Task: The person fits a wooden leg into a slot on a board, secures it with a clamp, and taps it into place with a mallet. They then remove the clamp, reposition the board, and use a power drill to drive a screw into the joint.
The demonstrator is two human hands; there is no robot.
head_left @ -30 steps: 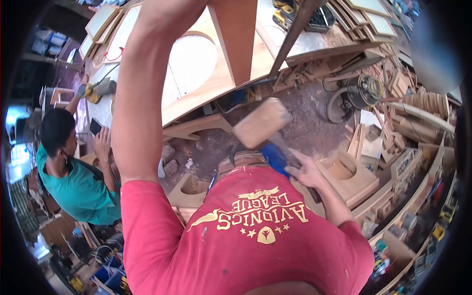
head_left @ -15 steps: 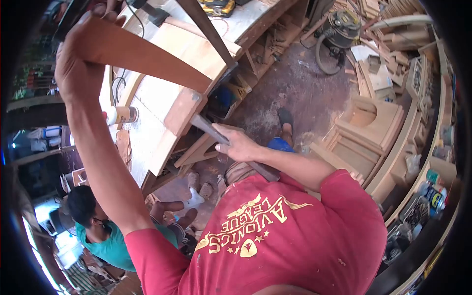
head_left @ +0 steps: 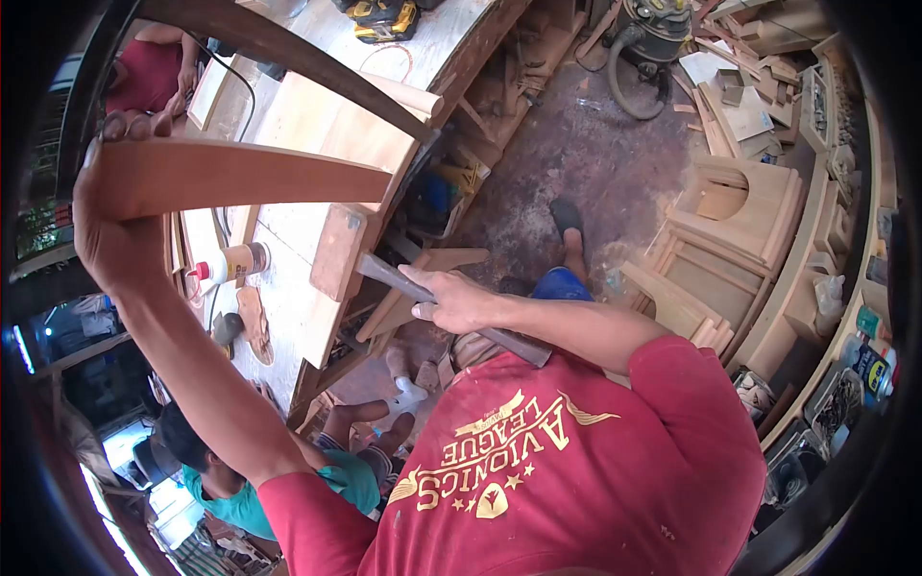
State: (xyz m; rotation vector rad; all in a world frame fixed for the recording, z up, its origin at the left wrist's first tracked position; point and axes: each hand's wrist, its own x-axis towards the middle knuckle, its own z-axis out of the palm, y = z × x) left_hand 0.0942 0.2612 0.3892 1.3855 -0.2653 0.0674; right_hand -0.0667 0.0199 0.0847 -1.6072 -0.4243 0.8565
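Wood fills the view from a head camera that looks down over a red shirt. A long workbench (head_left: 451, 43) loaded with pale panels runs up the left half.

Held out above the workbench is a reddish-brown board (head_left: 250, 178), now lying almost level. Half a second ago it sloped down to the right, and a second ago it stood nearly upright at the top of the picture.

Just under the board's near end sits the blocky head of a wooden mallet (head_left: 338, 252). It is close enough that it may be touching, though contact is not clear. A second ago that head hung well away, over the floor at mid-picture. It has since been brought in against the board's end, so a blow has probably just landed and the board is being knocked along or seated.

The left hand (head_left: 110, 230) is wrapped fully around the board's far end, arm stretched out, fingers curled tight over the top edge. The right hand (head_left: 451, 300) is closed around the mallet's dark handle about midway along (the handle's butt points back towards the shirt).

A co-worker in a teal shirt (head_left: 240, 504) crouches beside the workbench at lower left, lower in the frame than before. A small glue bottle (head_left: 229, 262) lies on the workbench below the board.
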